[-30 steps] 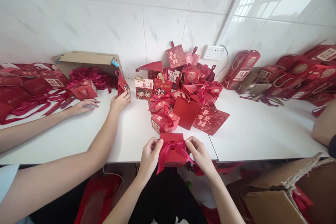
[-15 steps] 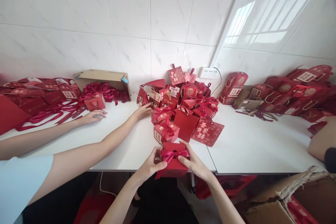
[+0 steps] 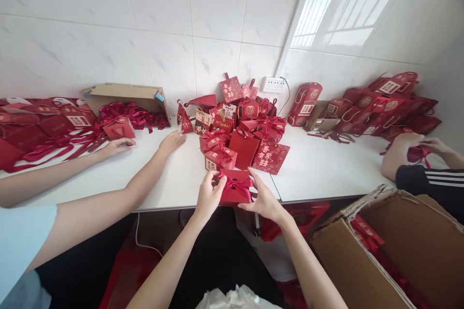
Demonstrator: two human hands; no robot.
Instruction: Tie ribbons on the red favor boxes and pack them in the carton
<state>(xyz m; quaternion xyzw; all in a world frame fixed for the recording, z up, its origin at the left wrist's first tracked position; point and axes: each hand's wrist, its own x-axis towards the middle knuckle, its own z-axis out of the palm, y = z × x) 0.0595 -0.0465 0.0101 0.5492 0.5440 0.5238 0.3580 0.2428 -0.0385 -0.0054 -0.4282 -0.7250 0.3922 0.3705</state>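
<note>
A small red gift box (image 3: 232, 193) with a red ribbon bow on top sits at the front edge of the white table (image 3: 326, 169). My left hand (image 3: 209, 196) grips its left side with curled fingers. My right hand (image 3: 264, 199) holds its right side, fingers by the ribbon. Just beyond the box lies a heap of red gift boxes and bags (image 3: 241, 128), several of them tied with bows.
A person on my left stretches two arms over the table, one hand (image 3: 172, 141) near the heap, the other hand (image 3: 118, 146) by loose ribbons and a cardboard box (image 3: 123, 94). An open carton (image 3: 391, 246) stands at lower right. Another person's arm (image 3: 402, 152) is at right. More red bags (image 3: 377, 104) line the wall.
My view has swung right and down, showing the carton and the person at right. Both my hands stay on the ribboned box near the table edge. The neighbour's hand drew back from the heap.
</note>
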